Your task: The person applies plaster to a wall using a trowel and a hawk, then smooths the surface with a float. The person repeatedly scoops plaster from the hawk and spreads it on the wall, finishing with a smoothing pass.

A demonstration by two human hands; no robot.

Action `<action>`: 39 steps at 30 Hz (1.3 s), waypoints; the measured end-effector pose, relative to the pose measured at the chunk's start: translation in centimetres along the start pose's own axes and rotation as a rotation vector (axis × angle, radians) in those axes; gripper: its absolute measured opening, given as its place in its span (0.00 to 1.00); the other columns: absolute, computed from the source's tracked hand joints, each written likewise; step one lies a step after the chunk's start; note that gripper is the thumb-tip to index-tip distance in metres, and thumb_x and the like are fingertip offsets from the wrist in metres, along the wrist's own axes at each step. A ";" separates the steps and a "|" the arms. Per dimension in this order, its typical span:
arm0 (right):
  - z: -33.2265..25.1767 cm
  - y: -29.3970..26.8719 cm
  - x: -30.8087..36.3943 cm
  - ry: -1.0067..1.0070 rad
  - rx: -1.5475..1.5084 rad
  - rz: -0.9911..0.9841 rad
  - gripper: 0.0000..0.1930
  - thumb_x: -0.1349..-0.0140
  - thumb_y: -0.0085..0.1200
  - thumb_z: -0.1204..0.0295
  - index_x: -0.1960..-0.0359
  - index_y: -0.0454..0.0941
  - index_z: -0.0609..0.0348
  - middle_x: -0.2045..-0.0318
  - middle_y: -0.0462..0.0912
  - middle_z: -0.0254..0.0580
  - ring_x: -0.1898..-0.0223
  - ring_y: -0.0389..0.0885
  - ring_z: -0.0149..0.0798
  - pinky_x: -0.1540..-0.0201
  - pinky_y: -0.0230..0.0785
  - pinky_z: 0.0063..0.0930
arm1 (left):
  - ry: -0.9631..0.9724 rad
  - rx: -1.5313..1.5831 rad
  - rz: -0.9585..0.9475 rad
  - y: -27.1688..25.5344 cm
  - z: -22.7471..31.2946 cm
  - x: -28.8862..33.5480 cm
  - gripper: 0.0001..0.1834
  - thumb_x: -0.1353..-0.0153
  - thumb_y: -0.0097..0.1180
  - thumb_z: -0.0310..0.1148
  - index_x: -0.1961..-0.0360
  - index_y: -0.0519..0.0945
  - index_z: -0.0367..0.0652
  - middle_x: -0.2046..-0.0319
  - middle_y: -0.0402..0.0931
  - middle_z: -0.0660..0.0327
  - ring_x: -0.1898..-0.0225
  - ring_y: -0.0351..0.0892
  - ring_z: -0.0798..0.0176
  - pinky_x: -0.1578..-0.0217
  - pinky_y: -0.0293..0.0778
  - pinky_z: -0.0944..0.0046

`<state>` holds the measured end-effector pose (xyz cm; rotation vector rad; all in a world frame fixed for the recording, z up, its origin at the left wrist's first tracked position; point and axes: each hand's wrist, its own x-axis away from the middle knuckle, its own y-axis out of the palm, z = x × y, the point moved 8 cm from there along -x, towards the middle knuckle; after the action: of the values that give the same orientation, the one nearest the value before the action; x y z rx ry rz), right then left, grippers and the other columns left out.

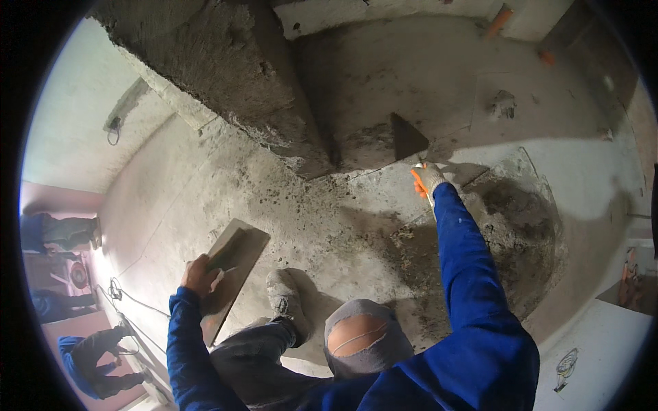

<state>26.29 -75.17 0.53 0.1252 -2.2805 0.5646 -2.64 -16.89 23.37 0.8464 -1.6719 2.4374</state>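
Note:
My left hand [199, 275] is closed around a long rectangular plastering trowel [248, 248], held low over the floor beside my shoe [282, 291]. With my arm stretched forward, my right hand [430, 177] grips a trowel with a dark triangular blade [408, 138]. Orange shows at the fingers; I cannot tell whether it is the handle or part of a glove. The blade is by the lower edge of a plastered block [301, 116], whose damp grey side has a rough, crumbly border. Whether the blade touches it is unclear.
A heap of wet mortar [517, 216] lies on the floor to the right, with crumbs scattered across the middle. Cables [116, 291] run along the left. Several people stand farther left, one in a blue top [72, 353]. Coiled wire [565, 366] hangs at lower right.

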 end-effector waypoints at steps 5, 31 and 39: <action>-1.3 2.6 -0.7 -0.033 0.226 -0.132 0.13 0.39 0.56 0.58 0.63 0.73 0.51 0.80 0.78 0.35 0.85 0.73 0.33 0.85 0.65 0.32 | -0.251 0.338 0.097 -1.5 -4.9 3.2 0.12 0.43 0.61 0.30 0.64 0.74 0.33 0.82 0.74 0.57 0.89 0.72 0.67 0.90 0.69 0.65; -1.0 14.4 4.0 -0.011 0.032 -0.384 0.17 0.40 0.55 0.54 0.60 0.68 0.51 0.79 0.74 0.35 0.84 0.72 0.30 0.84 0.67 0.29 | -0.352 0.390 0.106 -2.0 -6.9 2.8 0.18 0.42 0.61 0.31 0.57 0.72 0.29 0.83 0.73 0.59 0.91 0.70 0.70 0.92 0.67 0.66; 0.2 14.1 3.8 -0.005 -0.056 -0.436 0.17 0.40 0.57 0.54 0.60 0.68 0.49 0.79 0.76 0.35 0.85 0.72 0.30 0.84 0.66 0.29 | -0.315 0.380 0.147 -1.9 -6.1 2.8 0.13 0.44 0.61 0.29 0.65 0.75 0.30 0.83 0.75 0.55 0.91 0.72 0.66 0.91 0.69 0.65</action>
<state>19.87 -62.30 -1.93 0.5791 -2.1782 0.2712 -6.80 -11.43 24.78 1.2517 -1.4120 2.9075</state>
